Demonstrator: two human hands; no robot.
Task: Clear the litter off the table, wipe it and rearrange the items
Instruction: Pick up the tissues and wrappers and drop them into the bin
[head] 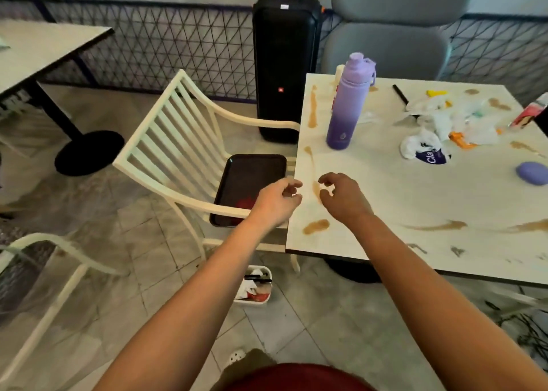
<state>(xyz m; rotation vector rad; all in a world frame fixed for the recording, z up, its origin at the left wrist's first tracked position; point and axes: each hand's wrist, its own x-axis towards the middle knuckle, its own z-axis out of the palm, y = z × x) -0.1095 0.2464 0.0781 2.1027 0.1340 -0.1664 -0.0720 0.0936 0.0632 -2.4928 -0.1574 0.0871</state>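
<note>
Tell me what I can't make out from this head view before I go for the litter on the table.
Head view only:
- Pink carton: cut off by the right frame edge.
- Litter pile: crumpled wrappers overlap, so single pieces can't be told apart.
- White bottle: mostly hidden behind the purple bottle.
- Bin contents: too small to identify.
- Tray: near end covered by the left hand and chair arm.

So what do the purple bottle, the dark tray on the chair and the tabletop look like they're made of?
The purple bottle: probably coated metal or plastic, matte, fading lilac to violet. The dark tray: likely plastic, smooth with a dull sheen and moulded rim. The tabletop: pale, smooth laminate or stone-like slab with a thin dark edge; hard to tell which.
</note>
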